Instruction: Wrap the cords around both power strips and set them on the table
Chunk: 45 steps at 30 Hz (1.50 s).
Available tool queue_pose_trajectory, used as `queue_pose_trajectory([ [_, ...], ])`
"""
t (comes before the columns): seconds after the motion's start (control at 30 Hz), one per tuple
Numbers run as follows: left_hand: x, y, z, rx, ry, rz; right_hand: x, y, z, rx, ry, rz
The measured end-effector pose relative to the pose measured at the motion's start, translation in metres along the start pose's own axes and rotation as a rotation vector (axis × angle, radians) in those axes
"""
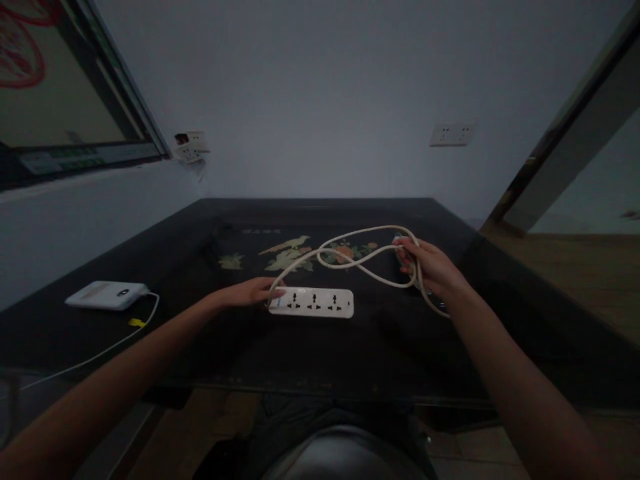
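Note:
A white power strip (316, 304) with several sockets lies on the black table. My left hand (250, 292) grips its left end, the thumb on top and the fingers mostly behind. From that end a pale power cord (300, 257) rises and crosses over itself in loose loops above the table. My right hand (427, 267) is closed on the cord at the right, fingers pinched round it. A small pale piece, perhaps the plug, shows at its fingertips, but its shape is too dim to make out. Part of the cord hangs below the right wrist.
At the left of the black table (300, 353) sits a white power bank (106, 295) with a thin white cable (107, 350) and a yellow tag (136, 323). Wall sockets (451, 135) are at the back right, with more outlets (193, 147) at the back left.

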State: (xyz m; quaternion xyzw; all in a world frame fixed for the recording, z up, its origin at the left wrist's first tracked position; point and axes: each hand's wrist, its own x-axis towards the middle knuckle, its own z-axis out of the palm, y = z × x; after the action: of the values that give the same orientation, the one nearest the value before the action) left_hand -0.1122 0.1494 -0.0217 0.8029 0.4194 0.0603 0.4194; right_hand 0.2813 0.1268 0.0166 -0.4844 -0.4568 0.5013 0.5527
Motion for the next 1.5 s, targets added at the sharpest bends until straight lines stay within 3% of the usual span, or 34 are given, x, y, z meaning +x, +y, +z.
queue_pose_trajectory([
  [0.17, 0.004, -0.011, 0.005, 0.009, 0.065, -0.077, 0.002, 0.006, -0.005, 0.059, 0.058, 0.024],
  [0.33, 0.005, -0.015, 0.008, 0.162, 0.171, 0.032, 0.000, 0.009, -0.007, 0.055, 0.069, 0.041],
  [0.5, 0.003, -0.027, 0.017, 0.159, 0.305, 0.107, -0.001, 0.015, -0.005, 0.026, 0.040, 0.023],
  [0.67, 0.002, -0.032, 0.018, 0.102, 0.282, 0.067, -0.002, 0.016, -0.002, 0.050, 0.035, -0.004],
  [0.83, 0.000, -0.027, 0.012, 0.217, 0.254, 0.091, -0.007, 0.014, -0.001, 0.052, 0.020, -0.011],
  [0.93, -0.002, -0.022, 0.002, 0.316, 0.328, 0.088, -0.010, 0.012, 0.000, 0.017, 0.007, -0.018],
  [1.07, 0.010, 0.006, -0.011, 0.393, 0.586, 0.148, -0.018, 0.006, 0.005, -0.033, -0.008, -0.044],
  [1.13, 0.026, 0.033, -0.009, 0.355, 0.618, 0.220, -0.024, 0.001, 0.009, -0.045, -0.009, -0.056],
  [1.23, 0.060, 0.082, 0.008, 0.261, 0.528, 0.421, -0.032, -0.007, 0.016, -0.077, -0.033, -0.079],
  [1.37, 0.109, 0.136, 0.043, 0.168, 0.192, 0.606, -0.040, -0.017, 0.022, -0.153, -0.061, -0.127],
  [1.5, 0.132, 0.160, 0.057, 0.145, 0.210, 0.566, -0.045, -0.021, 0.016, -0.157, -0.039, -0.183],
])
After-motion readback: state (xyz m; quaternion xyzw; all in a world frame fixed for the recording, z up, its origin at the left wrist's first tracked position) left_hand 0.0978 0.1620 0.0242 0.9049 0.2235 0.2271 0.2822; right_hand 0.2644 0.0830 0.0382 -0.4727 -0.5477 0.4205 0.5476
